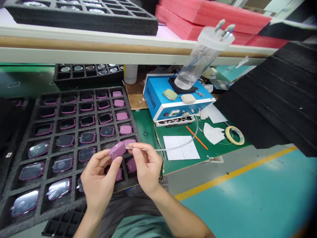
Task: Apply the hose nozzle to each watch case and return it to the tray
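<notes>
The left hand (99, 181) pinches a purple case (117, 149) above the tray (77, 138), near its right, front corner. The case is tilted, its long axis slanting up to the right. The right hand (148, 167) grips a slim nozzle (132, 148), tip leftward at the case's right end; its tube (170, 149) trails right, then up to the blue box (156, 89).

A strip of green bench (142, 122) separates the tray from the paper (182, 154); past the bench's front edge lies floor (235, 198).

Another case behind the tip makes contact hard to tell. The hands partly cover cases below; the tray is cut off at left.
</notes>
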A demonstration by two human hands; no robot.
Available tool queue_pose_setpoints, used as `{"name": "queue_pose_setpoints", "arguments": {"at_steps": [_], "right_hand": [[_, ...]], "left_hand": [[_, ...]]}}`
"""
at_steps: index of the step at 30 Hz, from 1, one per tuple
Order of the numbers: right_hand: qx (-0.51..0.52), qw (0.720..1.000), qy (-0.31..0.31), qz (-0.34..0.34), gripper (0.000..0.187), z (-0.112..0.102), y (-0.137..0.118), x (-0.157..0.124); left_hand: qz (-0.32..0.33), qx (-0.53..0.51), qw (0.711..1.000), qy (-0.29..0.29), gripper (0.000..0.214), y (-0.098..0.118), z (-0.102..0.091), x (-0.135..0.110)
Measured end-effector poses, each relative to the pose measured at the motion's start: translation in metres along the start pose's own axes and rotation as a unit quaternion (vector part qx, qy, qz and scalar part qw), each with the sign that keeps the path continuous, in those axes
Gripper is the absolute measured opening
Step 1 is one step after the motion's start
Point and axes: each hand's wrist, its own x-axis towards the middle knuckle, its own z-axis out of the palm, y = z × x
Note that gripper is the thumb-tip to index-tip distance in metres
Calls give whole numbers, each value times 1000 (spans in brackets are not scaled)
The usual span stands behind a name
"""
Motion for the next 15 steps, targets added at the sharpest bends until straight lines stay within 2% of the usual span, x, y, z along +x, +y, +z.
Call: {"name": "queue_pose_setpoints", "arguments": {"at_steps": [15], "right_hand": [[-32,999,11,23,10,-2,-3,-7]], "left_hand": [[6,-8,1000,-17,29,4,0,-4]]}}
